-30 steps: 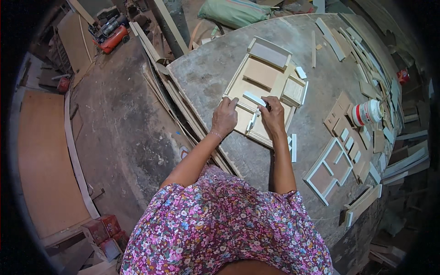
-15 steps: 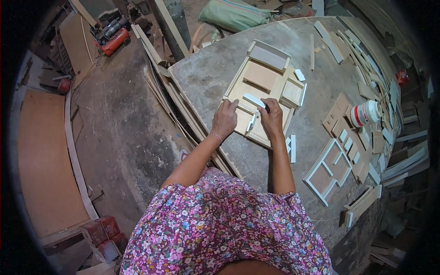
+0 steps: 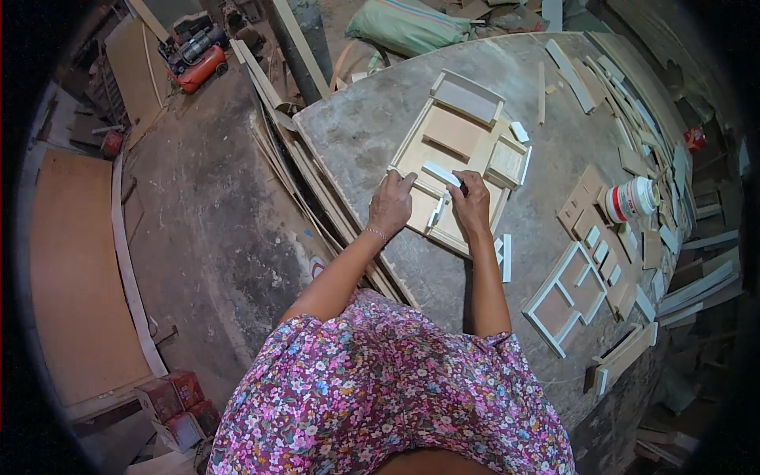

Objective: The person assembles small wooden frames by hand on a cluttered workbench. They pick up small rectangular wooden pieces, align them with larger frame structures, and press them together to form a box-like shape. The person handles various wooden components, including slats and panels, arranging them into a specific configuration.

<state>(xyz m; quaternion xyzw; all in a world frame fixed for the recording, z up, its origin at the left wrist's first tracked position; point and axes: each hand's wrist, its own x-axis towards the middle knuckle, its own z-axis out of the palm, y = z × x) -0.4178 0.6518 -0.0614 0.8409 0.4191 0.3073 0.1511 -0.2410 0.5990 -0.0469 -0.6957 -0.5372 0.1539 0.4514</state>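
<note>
Our left hand (image 3: 390, 199) and right hand (image 3: 473, 207) hid their grips; we couldn't tell either. Our pale, rectangular wooden model (image 3: 416, 160) had low walls.

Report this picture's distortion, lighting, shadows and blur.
Head view: fisheye bending bows the brown panel and grey worktable; corners black. Head view: light brighter around the wooden assembly than at the right rim; dark shadow beside the right forearm. Head view: left hand and right hand show no obvious motion blur.
</note>
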